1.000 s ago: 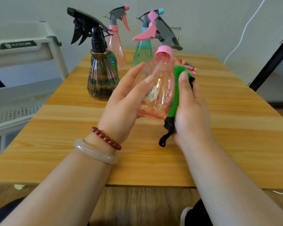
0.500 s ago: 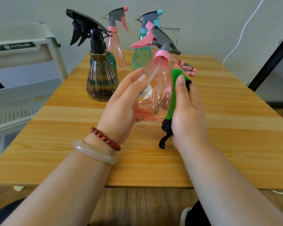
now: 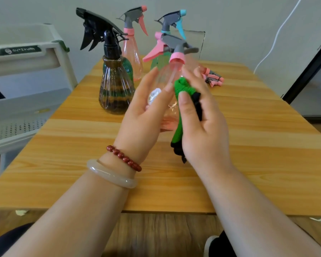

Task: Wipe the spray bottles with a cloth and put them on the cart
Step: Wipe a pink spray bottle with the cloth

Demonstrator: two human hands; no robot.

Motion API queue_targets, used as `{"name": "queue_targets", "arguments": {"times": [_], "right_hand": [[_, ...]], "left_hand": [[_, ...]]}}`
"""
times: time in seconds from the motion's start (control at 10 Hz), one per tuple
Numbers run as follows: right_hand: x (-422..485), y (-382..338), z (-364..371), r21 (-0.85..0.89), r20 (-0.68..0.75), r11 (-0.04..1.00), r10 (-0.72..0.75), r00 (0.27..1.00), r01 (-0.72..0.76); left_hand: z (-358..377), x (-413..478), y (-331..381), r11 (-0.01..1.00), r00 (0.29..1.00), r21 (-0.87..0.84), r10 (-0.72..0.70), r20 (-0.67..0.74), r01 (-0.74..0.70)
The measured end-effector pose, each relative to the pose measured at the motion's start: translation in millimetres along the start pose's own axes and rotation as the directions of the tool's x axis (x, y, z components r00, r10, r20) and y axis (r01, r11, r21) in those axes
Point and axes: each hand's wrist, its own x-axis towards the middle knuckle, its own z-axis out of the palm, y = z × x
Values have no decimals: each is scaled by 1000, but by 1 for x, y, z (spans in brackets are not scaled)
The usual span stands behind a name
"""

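My left hand holds a clear pink spray bottle upright above the wooden table, fingers wrapped round its body. My right hand grips a green and black cloth and presses it against the bottle's right side. The bottle's pink trigger points left. On the table behind stand a brown ribbed bottle with a black sprayer, a pink bottle and a teal bottle. The white cart stands to the left of the table.
Another pink and grey sprayer lies on the table behind my right hand. A white cable runs down the wall at the right. A dark door frame borders the table's right side. The cart's perforated lower shelf is at table height.
The bottle has been turned and tipped more upright, its sprayer head swinging back. My right hand with the cloth has slid up along the bottle's side toward its neck.
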Motion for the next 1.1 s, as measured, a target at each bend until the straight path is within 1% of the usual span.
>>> {"name": "queue_targets", "arguments": {"times": [0.1,0.2,0.3,0.4,0.5,0.6,0.7,0.8,0.9,1.0,1.1], "right_hand": [[-1,2,2,40,-57,998,40,998,-37],[-4,1,6,84,-118,983,172,978,-163],[-10,0,14,-102,-40,992,-74,996,70],[-10,0,18,-137,-8,985,-103,995,101],[-10,4,16,-118,-66,993,23,998,-30],[-10,9,12,-259,-216,966,-72,974,14],[-10,5,10,-267,-247,960,-158,956,89],[-12,1,10,-294,-180,927,-291,940,231],[-9,6,7,-312,-250,938,-233,940,150],[-8,6,5,-264,-281,961,-156,947,80],[-11,2,11,-275,-168,934,-279,945,227]], "left_hand": [[-2,1,5,980,999,-194,-38,-5,36],[0,2,4,964,999,-264,-38,-1,37],[2,-2,6,967,999,-252,-42,-23,34],[1,-8,11,974,999,-227,-12,-30,5],[6,-9,16,970,995,-233,-82,-52,67],[4,-3,8,942,988,-331,-102,-117,58],[5,-1,4,943,987,-326,-114,-109,73],[4,-1,4,939,988,-340,-92,-124,45],[3,0,5,961,991,-277,-52,-124,16],[3,-1,5,976,991,-218,-22,-134,-8],[3,-1,5,942,991,-336,-64,-118,21]]}}
